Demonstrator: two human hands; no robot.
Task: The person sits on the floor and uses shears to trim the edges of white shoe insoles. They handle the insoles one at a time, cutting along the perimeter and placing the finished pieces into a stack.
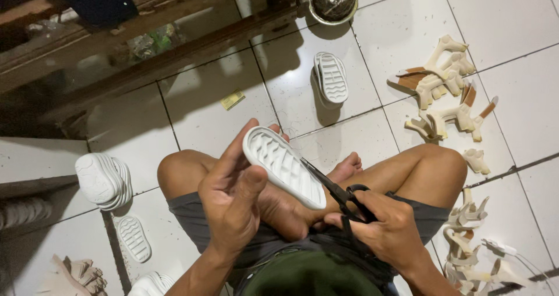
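white moulded rubber shoe sole [283,166], ridged tread up, tilted, clamped in left hand [233,197]; right hand [387,226] fingers closed through black scissors [338,192] at its edge.

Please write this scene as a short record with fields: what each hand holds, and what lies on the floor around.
left hand: left hand holds a white shoe sole, tread side up
right hand: right hand holds black scissors, blades at the sole's edge
posture: seated cross-legged on white tiled floor
floor ahead: one white sole
floor left: stack of white soles
floor right: cream straps in loose piles
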